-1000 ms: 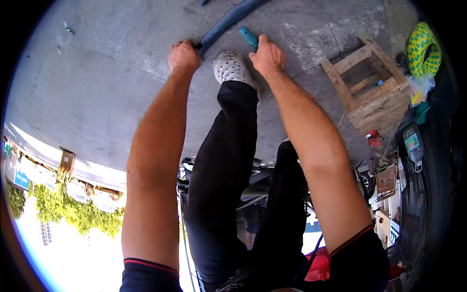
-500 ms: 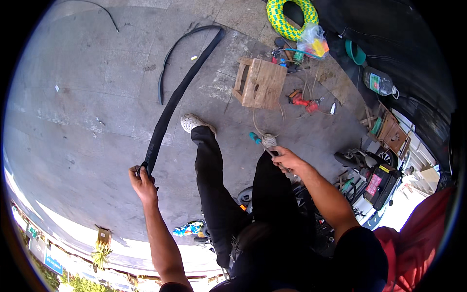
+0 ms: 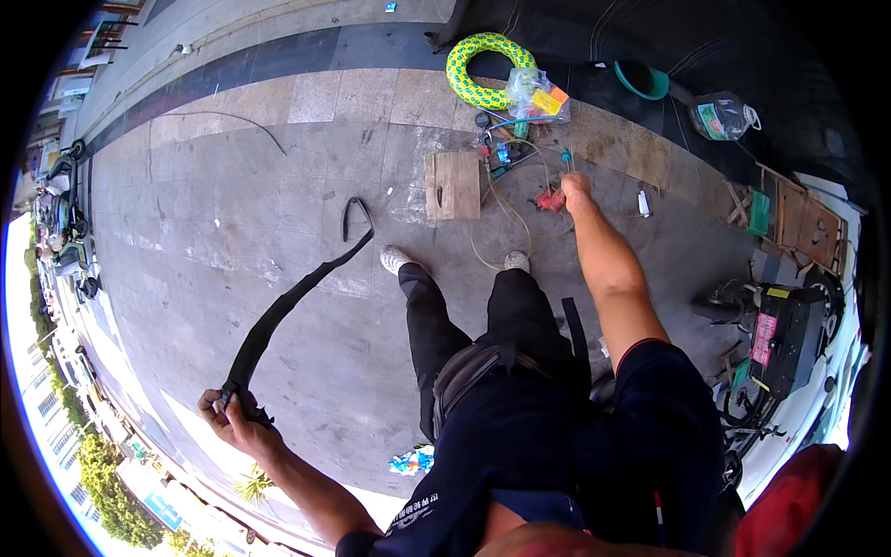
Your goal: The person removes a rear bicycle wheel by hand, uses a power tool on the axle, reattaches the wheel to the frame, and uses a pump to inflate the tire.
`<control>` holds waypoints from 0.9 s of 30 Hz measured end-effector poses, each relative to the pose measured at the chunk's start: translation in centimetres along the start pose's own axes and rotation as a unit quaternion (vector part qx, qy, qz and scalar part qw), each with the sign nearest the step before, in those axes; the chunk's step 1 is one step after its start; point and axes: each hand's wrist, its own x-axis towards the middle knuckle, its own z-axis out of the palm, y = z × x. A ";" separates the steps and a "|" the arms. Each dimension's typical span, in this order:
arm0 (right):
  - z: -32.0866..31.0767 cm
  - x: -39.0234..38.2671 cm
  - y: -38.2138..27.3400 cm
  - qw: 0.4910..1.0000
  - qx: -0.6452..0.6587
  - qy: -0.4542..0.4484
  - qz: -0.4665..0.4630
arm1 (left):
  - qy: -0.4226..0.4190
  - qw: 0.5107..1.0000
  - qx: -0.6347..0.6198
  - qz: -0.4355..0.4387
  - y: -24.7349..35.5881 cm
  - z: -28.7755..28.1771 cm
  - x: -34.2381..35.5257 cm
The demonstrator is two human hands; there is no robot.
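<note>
My left hand (image 3: 241,429) is out to the left, its fingers closed on the end of a flat black rubber inner tube (image 3: 299,291). The rest of the tube slants away toward the middle, and its far end lies folded on the paving. My right arm reaches forward and to the right. In the closed right hand (image 3: 576,189) is a metal tool with a teal handle (image 3: 566,156), which points away from me; the fist hides most of its shaft. Just beyond the hand, low by the floor, sits a red power tool (image 3: 548,200), partly covered by the fist.
A wooden stool (image 3: 453,186) stands ahead of my feet, with a thin hose (image 3: 527,232) looping beside it. Behind are small tools, a yellow-green wrapped ring (image 3: 458,82) and a plastic bag (image 3: 525,84). A large bottle (image 3: 724,118) and black case (image 3: 784,334) are at right.
My right hand has moved forward with the teal-handled tool, from near my knee to the red power tool. The left hand has shifted left and nearer, dragging the inner tube. I stand more upright.
</note>
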 end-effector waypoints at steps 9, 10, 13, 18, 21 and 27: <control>-9.2 -14.9 3.4 0.905 -0.178 -0.229 -0.311 | -0.183 0.943 -0.124 0.247 19.2 2.6 -4.8; -10.7 -18.2 3.6 0.899 -0.156 -0.260 -0.317 | -0.254 0.914 -0.154 0.277 20.9 2.7 -4.3; -16.0 -30.6 1.0 0.890 -0.026 -0.324 -0.319 | -0.560 0.673 -0.327 0.355 24.8 5.7 -2.2; -23.9 -48.1 -11.0 0.763 0.025 -0.292 -0.577 | -0.674 0.346 -0.629 0.177 31.9 15.3 -8.9; -25.3 -52.4 -15.0 0.635 0.081 -0.307 -0.704 | -0.746 0.299 -0.575 0.151 34.9 18.9 -10.9; -31.1 -52.1 -13.3 0.695 0.233 -0.494 -0.467 | -0.796 0.408 -0.430 0.123 36.2 30.3 -12.1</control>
